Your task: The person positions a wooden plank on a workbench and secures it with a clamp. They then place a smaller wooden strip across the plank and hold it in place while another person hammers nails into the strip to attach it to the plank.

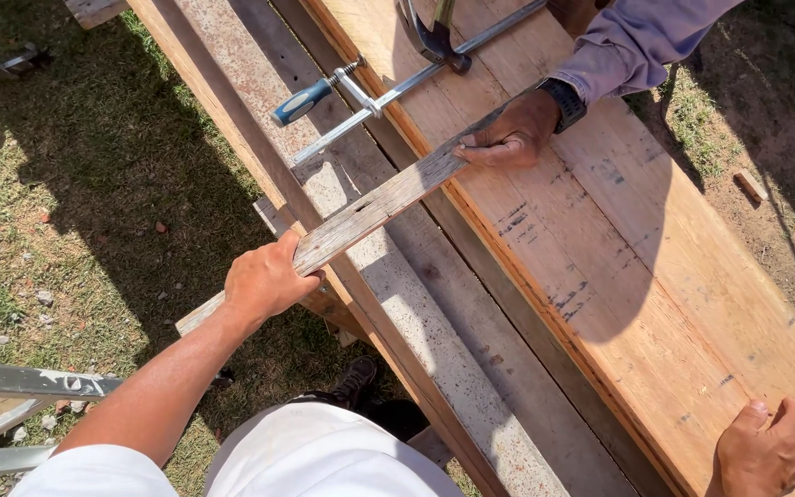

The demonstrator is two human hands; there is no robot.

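surface: wide plank [655,276] on beams | ground: sunlit grass [75,184]

Outdoors, hard sun, sharp shadows. Patchy grass [75,184] with dry leaves and small stones on the left; bare brown dirt [784,212] on the right, a small wood offcut [749,184] lying on it. Long stacked planks [600,258] run diagonally as the surface, one grey and speckled [416,304]. Metal ladder rails [20,382] at lower left.
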